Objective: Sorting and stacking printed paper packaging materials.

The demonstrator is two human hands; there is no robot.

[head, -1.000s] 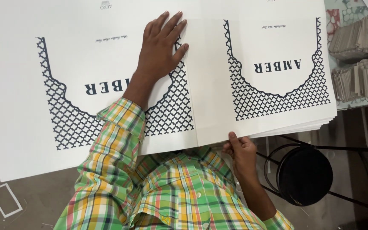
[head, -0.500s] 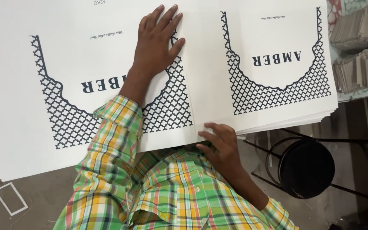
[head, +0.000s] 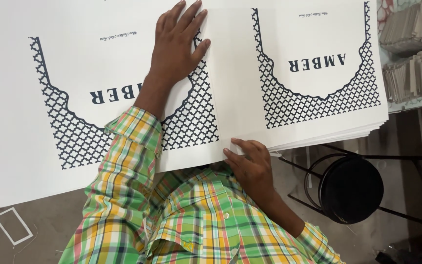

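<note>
Head view, looking down. The left hand [head: 176, 46] lies flat and spread, palm down, on the top sheet [head: 230, 88] of a stack of large white printed sheets [head: 328, 136], gripping nothing; under its palm and wrist runs a dark lattice pattern [head: 191, 122] bordering a curved white panel; a second such pattern [head: 318, 105] lies well to the right of this hand, above the right hand. The right hand [head: 250, 164] rests at the stack's near edge, fingers [head: 242, 145] curled onto the top sheet's margin; whether it pinches the edge or only touches it cannot be told. Both forearms wear a green, yellow and orange checked shirt [head: 191, 220]. Right of the right hand, below the stack's edge, stands a round black stool [head: 350, 189] on a metal frame; far right of both hands, bundles of grey folded card [head: 409, 54]; far left of the left sleeve, a small white rectangular frame [head: 13, 226] on the floor.
</note>
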